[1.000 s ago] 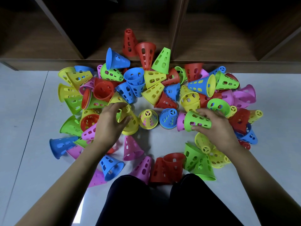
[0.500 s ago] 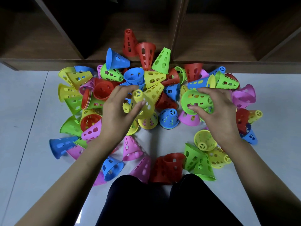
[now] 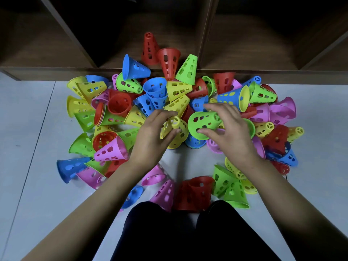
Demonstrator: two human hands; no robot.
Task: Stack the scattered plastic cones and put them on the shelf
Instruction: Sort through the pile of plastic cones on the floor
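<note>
Head view: looks down along two bare forearms at a heap of perforated plastic cones lying before a dark wooden shelf
Shelf [image 3: 47, 71]: runs across the top of the view, with its low compartments open toward the person
Floor [image 3: 28, 147]: pale, spreading out from the shelf's front edge
Cones [image 3: 116, 102]: red, blue, yellow, green and pink, mostly on their sides and tangled together on the floor right in front of the shelf
Red cone [image 3: 149, 48]: stands upright inside the shelf's middle compartment, just behind the front edge
Left hand [image 3: 150, 140]: over the heap in front of the shelf's middle compartment, with fingers and thumb curled and pinching a yellow cone near its narrow end
Yellow cone [image 3: 178, 131]: held tilted above the heap
Right hand [image 3: 229, 136]: in front of the shelf's divider, with fingers on the far side and thumb on the near side of a green cone, gripping it
Green cone [image 3: 202, 124]: held on its side, wide mouth turned toward the yellow cone and just beside it; contact cannot be told
Trousers [image 3: 169, 232]: dark, at the edge of the view farthest from the shelf
</note>
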